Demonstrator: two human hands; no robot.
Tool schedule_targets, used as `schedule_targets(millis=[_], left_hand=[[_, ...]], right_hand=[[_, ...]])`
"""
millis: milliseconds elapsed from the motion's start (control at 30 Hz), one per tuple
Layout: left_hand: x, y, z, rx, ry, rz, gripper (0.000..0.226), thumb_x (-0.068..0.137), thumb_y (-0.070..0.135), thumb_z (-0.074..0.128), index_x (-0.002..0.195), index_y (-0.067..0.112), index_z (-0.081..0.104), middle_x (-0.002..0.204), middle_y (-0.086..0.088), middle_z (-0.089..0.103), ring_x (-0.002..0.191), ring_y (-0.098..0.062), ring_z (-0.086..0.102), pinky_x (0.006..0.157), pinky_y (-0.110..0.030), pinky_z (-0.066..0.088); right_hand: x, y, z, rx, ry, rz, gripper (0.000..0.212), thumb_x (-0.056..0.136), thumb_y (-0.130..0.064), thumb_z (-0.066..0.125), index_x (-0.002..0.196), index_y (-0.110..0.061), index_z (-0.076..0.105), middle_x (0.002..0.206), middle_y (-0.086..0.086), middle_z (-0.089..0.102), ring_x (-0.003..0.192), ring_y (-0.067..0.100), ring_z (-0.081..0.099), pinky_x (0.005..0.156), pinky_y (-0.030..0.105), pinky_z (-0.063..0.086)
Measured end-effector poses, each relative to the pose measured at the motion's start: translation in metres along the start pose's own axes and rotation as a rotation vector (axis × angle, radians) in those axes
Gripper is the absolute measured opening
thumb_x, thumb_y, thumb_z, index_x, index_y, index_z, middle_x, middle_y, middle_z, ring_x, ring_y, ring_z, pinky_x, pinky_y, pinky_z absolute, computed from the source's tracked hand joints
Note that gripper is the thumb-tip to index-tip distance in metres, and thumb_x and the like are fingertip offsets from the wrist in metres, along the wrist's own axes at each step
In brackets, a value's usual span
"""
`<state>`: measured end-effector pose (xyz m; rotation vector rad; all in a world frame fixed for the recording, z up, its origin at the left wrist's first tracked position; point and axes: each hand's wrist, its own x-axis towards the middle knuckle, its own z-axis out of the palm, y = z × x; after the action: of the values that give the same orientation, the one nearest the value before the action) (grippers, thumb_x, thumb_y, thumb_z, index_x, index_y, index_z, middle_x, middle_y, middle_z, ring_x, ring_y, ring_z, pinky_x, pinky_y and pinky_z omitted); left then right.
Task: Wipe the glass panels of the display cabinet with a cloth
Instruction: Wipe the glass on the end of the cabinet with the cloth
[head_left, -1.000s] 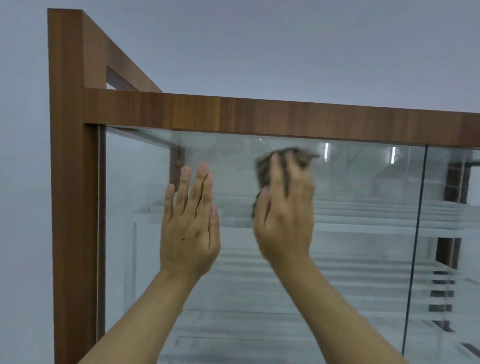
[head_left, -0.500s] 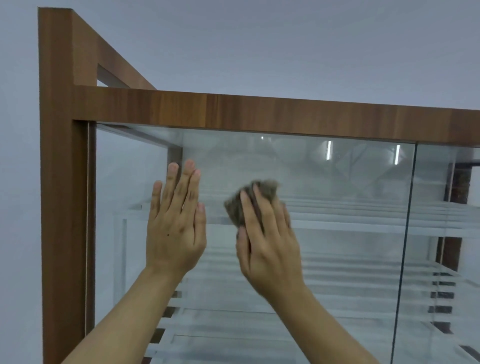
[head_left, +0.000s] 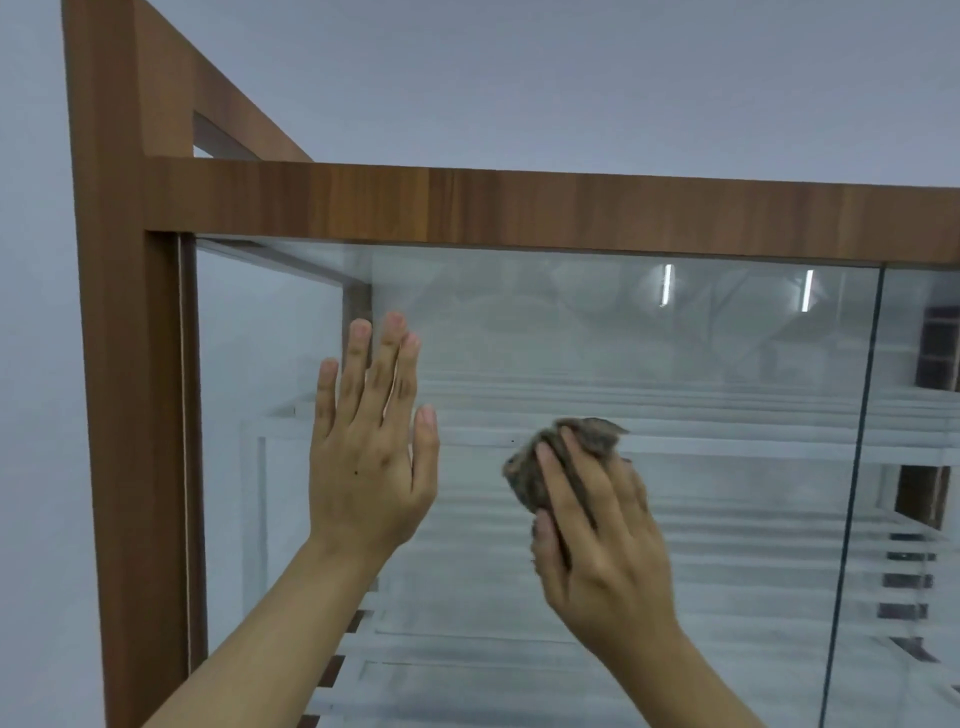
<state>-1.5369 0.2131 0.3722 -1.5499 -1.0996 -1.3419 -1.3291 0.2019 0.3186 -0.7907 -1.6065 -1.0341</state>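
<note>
The display cabinet (head_left: 519, 208) fills most of the frame, its wooden top rail running across the upper middle and its corner post (head_left: 124, 415) standing down the left side against a pale wall. The wide glass panel (head_left: 701, 364) under the rail takes the centre. A thin dark seam (head_left: 857, 467) at the right parts it from the neighbouring panel (head_left: 919, 545), which the frame edge cuts off. Glass shelves show faintly behind. The left hand (head_left: 363, 467) lies flat on the glass at centre left, fingers straight and close together, pointing up, holding nothing. The right hand (head_left: 597, 545) is just right of centre and a little lower, its fingers curled over the bunched grey-brown cloth (head_left: 592, 435) and pressing it to the pane. The cloth sits between those fingers and the glass and pokes out beyond the fingertips, up and to the left. This hand alone works the cloth. Leftward, the braced hand stands close by and would likely block a sweep that way. The broad unobstructed glass lies to the right as far as the seam, upward to the rail and downward below the wrist, so the next stroke probably has most room to the right or down.
</note>
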Motion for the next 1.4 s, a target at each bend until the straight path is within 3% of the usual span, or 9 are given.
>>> schedule_targets(millis=[200, 400, 533, 633, 833, 933, 1067, 1233, 1400], left_hand=[[0.000, 0.004, 0.000, 0.027, 0.013, -0.011, 0.059, 0.103, 0.023, 0.028, 0.158, 0.003, 0.022, 0.168, -0.011, 0.016, 0.156, -0.031, 0.010, 0.127, -0.050, 0.008], [-0.001, 0.002, 0.001, -0.008, 0.034, -0.001, 0.057, 0.104, 0.024, 0.031, 0.157, 0.003, 0.027, 0.166, -0.012, 0.021, 0.156, -0.031, 0.013, 0.126, -0.050, 0.010], [-0.002, 0.005, 0.003, 0.008, 0.038, -0.014, 0.057, 0.103, 0.019, 0.033, 0.156, 0.001, 0.026, 0.166, -0.014, 0.021, 0.155, -0.033, 0.013, 0.125, -0.056, 0.013], [-0.002, 0.011, 0.005, 0.017, 0.046, -0.040, 0.057, 0.102, 0.017, 0.034, 0.156, 0.000, 0.026, 0.166, -0.014, 0.020, 0.155, -0.033, 0.012, 0.124, -0.059, 0.015], [0.008, 0.052, 0.009, -0.030, 0.117, -0.186, 0.057, 0.100, 0.011, 0.039, 0.155, 0.001, 0.031, 0.166, -0.013, 0.023, 0.156, -0.028, 0.013, 0.125, -0.055, 0.014], [0.013, 0.079, 0.016, -0.050, 0.089, -0.025, 0.056, 0.100, 0.012, 0.038, 0.156, 0.004, 0.030, 0.166, -0.012, 0.023, 0.155, -0.030, 0.015, 0.125, -0.054, 0.014], [0.013, 0.095, 0.028, -0.011, 0.026, -0.042, 0.055, 0.105, 0.021, 0.028, 0.159, 0.009, 0.022, 0.168, -0.009, 0.017, 0.156, -0.028, 0.009, 0.126, -0.052, 0.008], [0.012, 0.089, 0.028, 0.000, 0.008, -0.028, 0.055, 0.106, 0.022, 0.025, 0.159, 0.008, 0.022, 0.168, -0.008, 0.016, 0.156, -0.029, 0.010, 0.125, -0.056, 0.010], [0.012, 0.095, 0.031, 0.034, 0.030, -0.052, 0.055, 0.105, 0.022, 0.025, 0.159, 0.007, 0.023, 0.168, -0.008, 0.016, 0.156, -0.030, 0.011, 0.126, -0.053, 0.008]], right_hand=[[0.097, 0.018, 0.008, -0.008, 0.289, 0.455, 0.046, 0.101, -0.016, 0.045, 0.144, -0.002, 0.050, 0.151, 0.019, 0.045, 0.140, 0.037, 0.037, 0.108, 0.057, 0.041], [0.030, -0.003, 0.007, 0.048, -0.005, -0.012, 0.048, 0.098, -0.016, 0.050, 0.144, -0.003, 0.050, 0.153, 0.017, 0.043, 0.145, 0.036, 0.037, 0.113, 0.055, 0.037], [0.035, 0.037, -0.005, -0.006, 0.155, 0.282, 0.045, 0.102, -0.016, 0.044, 0.143, 0.000, 0.050, 0.151, 0.021, 0.044, 0.137, 0.041, 0.041, 0.104, 0.059, 0.043], [0.096, 0.034, 0.002, 0.006, 0.283, 0.460, 0.044, 0.103, -0.016, 0.041, 0.144, -0.002, 0.050, 0.150, 0.020, 0.046, 0.138, 0.040, 0.039, 0.109, 0.058, 0.038], [0.001, 0.027, -0.010, 0.029, -0.033, 0.004, 0.048, 0.100, -0.018, 0.048, 0.147, -0.008, 0.048, 0.157, 0.010, 0.039, 0.146, 0.032, 0.036, 0.114, 0.052, 0.037], [-0.010, 0.070, -0.028, -0.001, 0.078, 0.173, 0.046, 0.099, -0.015, 0.049, 0.143, -0.002, 0.052, 0.151, 0.017, 0.046, 0.137, 0.039, 0.043, 0.108, 0.056, 0.041], [0.071, 0.078, -0.023, 0.019, 0.201, 0.400, 0.046, 0.102, -0.016, 0.043, 0.146, -0.002, 0.048, 0.152, 0.020, 0.044, 0.140, 0.040, 0.037, 0.113, 0.056, 0.035], [0.032, 0.059, -0.019, 0.056, -0.002, 0.071, 0.050, 0.100, -0.017, 0.048, 0.149, -0.006, 0.044, 0.158, 0.014, 0.037, 0.150, 0.033, 0.029, 0.117, 0.053, 0.032], [0.033, 0.097, -0.035, -0.007, 0.161, 0.357, 0.046, 0.102, -0.016, 0.044, 0.146, -0.002, 0.048, 0.154, 0.018, 0.042, 0.143, 0.038, 0.035, 0.111, 0.055, 0.038]])
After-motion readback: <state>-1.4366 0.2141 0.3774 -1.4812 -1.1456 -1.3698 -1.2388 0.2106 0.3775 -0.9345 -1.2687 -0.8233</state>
